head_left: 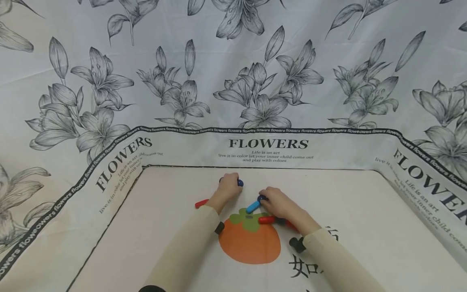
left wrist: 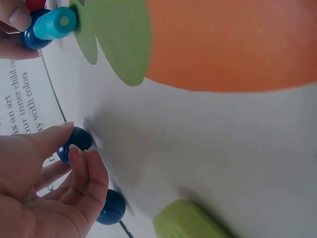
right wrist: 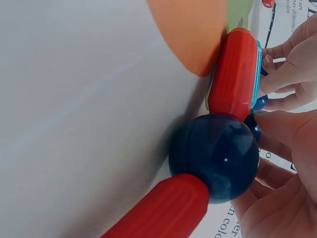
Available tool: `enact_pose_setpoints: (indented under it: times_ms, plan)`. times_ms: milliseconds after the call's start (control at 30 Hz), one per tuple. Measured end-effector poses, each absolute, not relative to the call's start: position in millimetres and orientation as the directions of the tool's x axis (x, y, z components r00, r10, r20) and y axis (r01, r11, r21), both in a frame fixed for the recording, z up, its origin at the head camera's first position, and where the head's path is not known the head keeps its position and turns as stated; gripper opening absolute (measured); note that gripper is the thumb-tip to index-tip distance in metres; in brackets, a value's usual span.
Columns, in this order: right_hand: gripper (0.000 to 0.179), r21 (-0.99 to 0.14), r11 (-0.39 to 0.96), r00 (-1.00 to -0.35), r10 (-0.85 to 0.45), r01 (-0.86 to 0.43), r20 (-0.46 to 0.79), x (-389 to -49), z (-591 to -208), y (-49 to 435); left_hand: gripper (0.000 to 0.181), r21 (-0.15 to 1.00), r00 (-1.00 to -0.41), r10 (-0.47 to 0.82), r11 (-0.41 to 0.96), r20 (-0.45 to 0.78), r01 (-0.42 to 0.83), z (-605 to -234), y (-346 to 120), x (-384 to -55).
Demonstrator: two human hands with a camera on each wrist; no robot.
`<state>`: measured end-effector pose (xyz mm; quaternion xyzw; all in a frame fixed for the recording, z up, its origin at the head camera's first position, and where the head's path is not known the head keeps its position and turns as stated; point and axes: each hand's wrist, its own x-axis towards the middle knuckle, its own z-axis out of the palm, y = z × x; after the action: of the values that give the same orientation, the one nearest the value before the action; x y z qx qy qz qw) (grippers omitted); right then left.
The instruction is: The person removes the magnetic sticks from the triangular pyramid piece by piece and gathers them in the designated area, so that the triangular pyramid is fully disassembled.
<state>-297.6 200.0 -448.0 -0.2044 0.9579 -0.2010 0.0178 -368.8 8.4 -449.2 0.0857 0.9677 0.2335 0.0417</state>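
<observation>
My left hand (head_left: 226, 187) pinches a dark blue ball (left wrist: 77, 143) between thumb and fingertips, low over the table. Beside its fingers lies a second blue ball (left wrist: 111, 207). To the right, my right hand (head_left: 276, 201) holds another blue ball (head_left: 262, 198) with a light blue rod (head_left: 253, 207) joined to it, pointing toward the printed persimmon. Near the right wrist, a red rod (right wrist: 235, 74) and another red rod (right wrist: 161, 210) meet at a large-looking blue ball (right wrist: 215, 156).
The pale cloth (head_left: 171, 247) carries a printed orange persimmon (head_left: 249, 245) and black characters (head_left: 304, 266). A red rod (head_left: 201, 203) lies left of the left hand, and a green rod (left wrist: 188, 220) shows in the left wrist view. A flowered curtain (head_left: 182, 61) stands behind.
</observation>
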Motion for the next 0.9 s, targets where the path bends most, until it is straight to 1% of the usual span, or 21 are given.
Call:
enact_pose_setpoints:
  times_ms: [200,333,567,767,900]
  plan:
    - [0.032,-0.411,0.824,-0.911,-0.410,-0.391,0.046,-300.1,-448.2,197.9,0.047,0.500,-0.984,0.168,0.858,-0.055,0.119,-450.4,-0.6,-365.7]
    - [0.032,-0.423,0.817,-0.910,-0.411,-0.392,0.050,-300.7,-448.1,197.3,0.049,0.543,-0.981,0.190,0.829,-0.044,0.136,-442.8,-8.4,-353.8]
    - [0.023,-0.430,0.830,-0.928,-0.368,-0.355,0.057,-302.1,-449.2,198.9,0.044,0.540,-0.949,0.316,0.801,-0.015,0.259,-447.4,-14.1,-330.1]
    - [0.023,-0.396,0.858,-0.942,-0.328,-0.328,0.071,-301.7,-451.1,198.6,0.038,0.549,-0.902,0.426,0.771,-0.069,0.322,-456.9,-9.0,-308.1]
    - [0.022,-0.384,0.866,-0.945,-0.317,-0.321,0.074,-302.5,-452.3,198.8,0.038,0.546,-0.885,0.459,0.763,-0.083,0.345,-459.9,-3.3,-300.9]
